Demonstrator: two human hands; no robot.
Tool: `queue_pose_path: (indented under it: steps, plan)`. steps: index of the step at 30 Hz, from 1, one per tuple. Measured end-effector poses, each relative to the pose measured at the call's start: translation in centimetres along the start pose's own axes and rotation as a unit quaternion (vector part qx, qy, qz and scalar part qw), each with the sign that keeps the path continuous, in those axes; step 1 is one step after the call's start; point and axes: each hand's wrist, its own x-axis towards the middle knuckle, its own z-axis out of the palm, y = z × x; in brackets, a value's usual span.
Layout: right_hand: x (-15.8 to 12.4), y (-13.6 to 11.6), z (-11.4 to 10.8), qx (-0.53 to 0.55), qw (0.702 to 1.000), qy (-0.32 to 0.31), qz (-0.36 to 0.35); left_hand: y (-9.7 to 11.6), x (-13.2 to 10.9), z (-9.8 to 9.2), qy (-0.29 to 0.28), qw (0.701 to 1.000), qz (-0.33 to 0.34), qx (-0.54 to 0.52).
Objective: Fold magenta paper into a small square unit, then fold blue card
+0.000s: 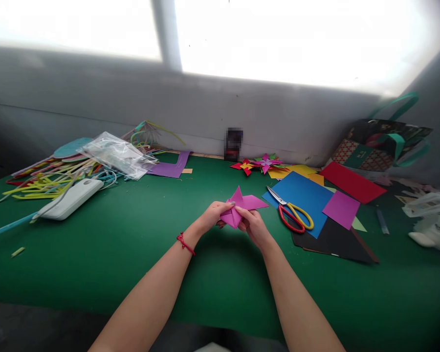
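Between my two hands is a piece of folded pink origami paper (pixel 238 196), with one point standing up and a longer flap reaching out to the right. My left hand (pixel 213 215) pinches its left side, thumb on top near the centre. On the right side, my right hand (pixel 253 225) pinches it too, its thumb pressed close to the other thumb. Most of the other fingers are hidden beneath the paper. Scissors (pixel 291 210) with one red and one yellow handle lie to the right of my hands, partly on a blue paper sheet (pixel 297 188).
Finished paper flowers (pixel 266 164) sit at the back by the wall. Red (pixel 352 181) and pink sheets (pixel 341 209) lie at right, near a patterned gift bag (pixel 366 151). Pipe cleaners (pixel 40 183), a plastic bag (pixel 117 154) and a white power bank (pixel 71 200) occupy the left.
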Motion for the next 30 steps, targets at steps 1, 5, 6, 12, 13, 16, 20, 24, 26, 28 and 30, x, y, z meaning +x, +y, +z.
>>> queue_pose_path:
  steps: [1,5,6,12,13,16,20,24,26,28,30]
  plan:
    - [0.0,-0.1,0.0,0.0,1.0,0.003,-0.005,0.1,-0.1,0.0,-0.003,1.0,0.003,0.007]
    - [0.1,-0.1,-0.5,0.008,1.0,-0.003,-0.02,0.3,-0.2,0.3,-0.009,0.999,0.002,0.039]
    - [0.1,0.0,-0.6,0.01,1.0,-0.006,-0.024,0.3,-0.3,0.3,-0.012,0.999,0.003,0.044]
    - [0.3,0.3,-0.9,0.016,1.0,-0.004,-0.017,0.7,-0.8,0.1,-0.086,0.994,0.0,0.061]
    - [0.3,0.3,-0.9,0.017,1.0,-0.005,-0.011,0.8,-0.9,0.1,-0.113,0.992,-0.008,0.064]
    - [0.0,0.1,-0.6,0.016,1.0,-0.005,0.001,1.1,-1.2,-0.2,-0.163,0.984,-0.027,0.071]
    - [-0.1,0.0,-0.3,0.01,1.0,0.0,0.014,1.0,-1.2,-0.1,-0.162,0.984,-0.037,0.063]
    - [0.4,0.6,-0.8,0.01,0.999,0.043,-0.007,0.2,-0.4,0.5,-0.124,0.992,-0.018,0.018]
    - [0.8,0.9,-1.2,0.009,0.996,0.081,-0.031,-0.3,0.2,0.6,-0.055,0.998,-0.003,-0.025]
    - [1.2,1.2,-1.7,0.0,0.988,0.144,-0.055,-0.7,0.9,0.5,-0.003,0.999,-0.005,-0.036]
    - [1.5,1.2,-2.1,-0.005,0.978,0.198,-0.066,-1.0,1.4,0.2,0.048,0.998,0.006,-0.038]
